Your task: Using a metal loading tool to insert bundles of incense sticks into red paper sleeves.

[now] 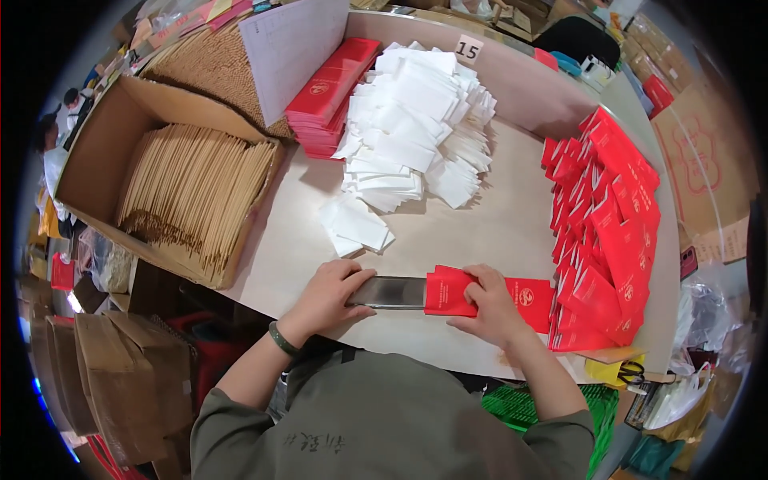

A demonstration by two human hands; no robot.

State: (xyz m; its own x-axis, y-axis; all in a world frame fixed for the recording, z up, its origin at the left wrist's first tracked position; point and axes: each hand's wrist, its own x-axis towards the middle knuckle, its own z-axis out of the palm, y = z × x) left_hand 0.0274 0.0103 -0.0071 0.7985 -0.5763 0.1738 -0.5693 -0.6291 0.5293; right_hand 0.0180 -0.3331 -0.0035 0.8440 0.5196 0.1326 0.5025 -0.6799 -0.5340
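My left hand (330, 294) is closed on the left end of a flat, dark grey, shiny strip (390, 293) near the front edge of the table. The strip's right end disappears under a red paper sleeve (448, 290). Fingers and thumb of my right hand (488, 302) grip this sleeve. To the right of that hand, another red sleeve (526, 298) with gold print lies flat, partly under the big heap of red sleeves (616, 232). A few white folded paper packets (357, 228) lie just beyond my left hand.
Behind them rises a large pile of white packets (412, 120), beside a stack of flat red sleeves (328, 92). A cardboard box (96, 128) at the left holds rows of thin tan sticks (192, 192). A raised panel (536, 88) borders the table's back. Scissors (632, 373) sit at the right front corner.
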